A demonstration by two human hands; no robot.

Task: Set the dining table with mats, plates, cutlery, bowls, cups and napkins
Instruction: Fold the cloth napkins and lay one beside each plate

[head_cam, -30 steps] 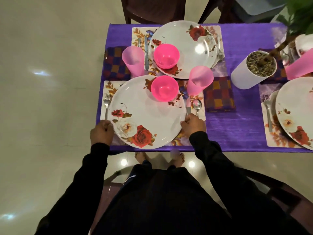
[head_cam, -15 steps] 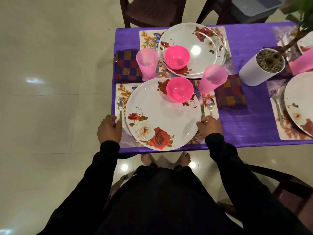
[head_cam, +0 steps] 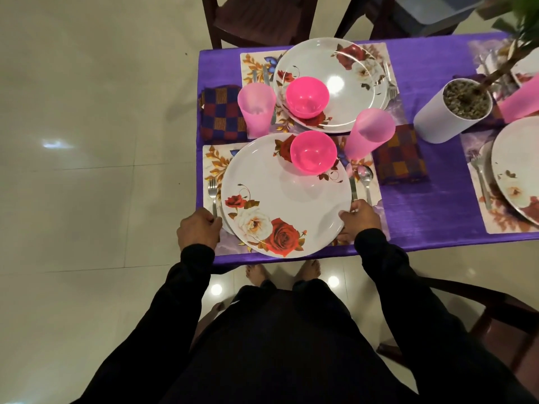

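A white rose-patterned plate (head_cam: 285,196) lies on a floral mat (head_cam: 213,158) at the near left corner of the purple table (head_cam: 423,208). A pink bowl (head_cam: 313,151) sits on the plate's far side. My left hand (head_cam: 198,228) is curled at the plate's left rim, over the handle of a fork (head_cam: 213,191). My right hand (head_cam: 360,218) grips the right rim, beside a knife (head_cam: 353,185) and a spoon (head_cam: 366,176). A pink cup (head_cam: 369,132) and a checked napkin (head_cam: 399,154) stand to the right.
Beyond lies a second setting with a plate (head_cam: 344,68), bowl (head_cam: 307,96), cup (head_cam: 256,107) and napkin (head_cam: 221,112). A white plant pot (head_cam: 453,109) stands mid-table, and another setting (head_cam: 516,170) is at the right. Dark chairs (head_cam: 256,16) stand around the table.
Both hands stay at the sides of the near plate. My view has shifted, so the table sits further right and lower in the frame.
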